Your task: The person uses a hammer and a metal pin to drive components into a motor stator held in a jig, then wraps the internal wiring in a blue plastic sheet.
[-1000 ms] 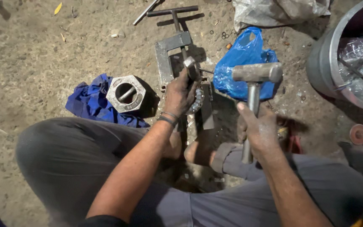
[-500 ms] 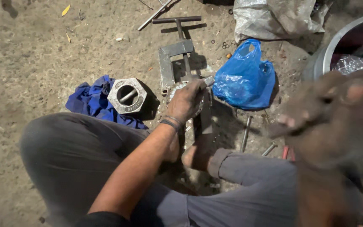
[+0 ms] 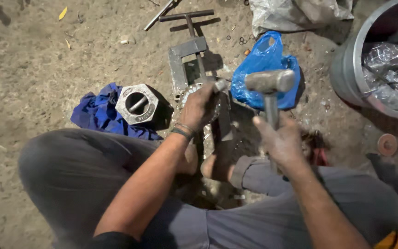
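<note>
steadying a short grey metal punch (image 3: 220, 85) pinched in the left hand (image 3: 201, 107), right hand (image 3: 279, 140) fist-tight around a raised steel-headed hammer (image 3: 269, 82); striking seems underway, needing square aim.

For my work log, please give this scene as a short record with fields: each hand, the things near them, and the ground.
left hand: left hand presses on a round metal part at the screw press frame
right hand: right hand grips the hammer, head raised
nearby: hexagonal metal block on blue cloth; blue plastic bag; grey bucket
ground: sandy dirt
</note>
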